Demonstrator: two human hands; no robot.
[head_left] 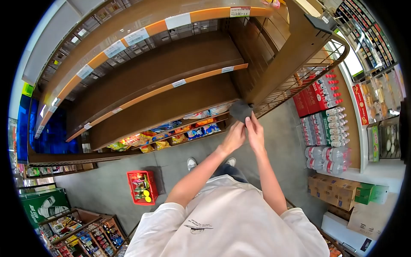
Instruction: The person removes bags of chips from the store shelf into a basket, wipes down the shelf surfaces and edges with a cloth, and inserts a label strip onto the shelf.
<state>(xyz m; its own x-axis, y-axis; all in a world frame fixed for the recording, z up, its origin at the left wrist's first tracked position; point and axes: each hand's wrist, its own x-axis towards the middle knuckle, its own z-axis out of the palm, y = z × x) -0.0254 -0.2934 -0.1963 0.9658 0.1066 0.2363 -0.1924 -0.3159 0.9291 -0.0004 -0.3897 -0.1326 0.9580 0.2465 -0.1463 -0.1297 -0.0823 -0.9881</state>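
Note:
A dark grey cloth-like piece (240, 111) is held in front of my body, close to the right end of a brown shelf unit (167, 73). Around its lower edge the fingers of my left hand (234, 136) are closed. My right hand (255, 130) pinches the same piece from the right, thumb uppermost, touching or nearly touching the left hand. Several shelf levels hold no goods, while the lowest levels carry bagged snacks (141, 139). Price labels (179, 83) line the orange shelf edges.
A red basket (142, 187) with goods stands on the grey floor at left. Bottle packs (327, 158), a red carton (307, 101) and cardboard boxes (332, 190) stand at right. A wire side rack (295, 81) juts from the shelf end. Small goods racks (85, 231) are at lower left.

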